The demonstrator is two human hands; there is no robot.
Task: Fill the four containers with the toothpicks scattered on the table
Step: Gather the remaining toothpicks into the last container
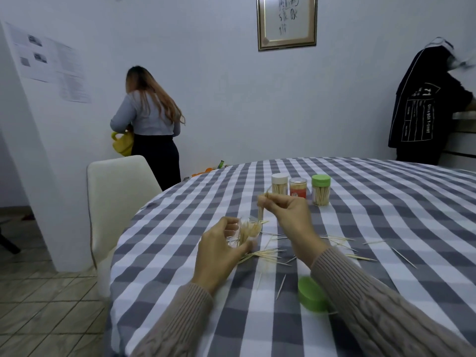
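Left hand (219,251) curled round a small clear plastic container (248,231) part-filled with thin pale wooden toothpicks (268,253), right hand (286,210) pinching a small bundle upright over its mouth. Light, stiff, slippery and snappable by the look, so best pinched mid-length in bunches. Plenty of open room on the grey-and-white checked tablecloth (386,215); loose green round lid (313,297) near the right sleeve, three capped jars (300,188) beyond, table edge well apart.

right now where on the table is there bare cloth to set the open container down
Bare cloth lies left of the left hand toward the table edge, and right of the green-lidded jar. It is crowded with loose toothpicks between the hands and around the green lid.
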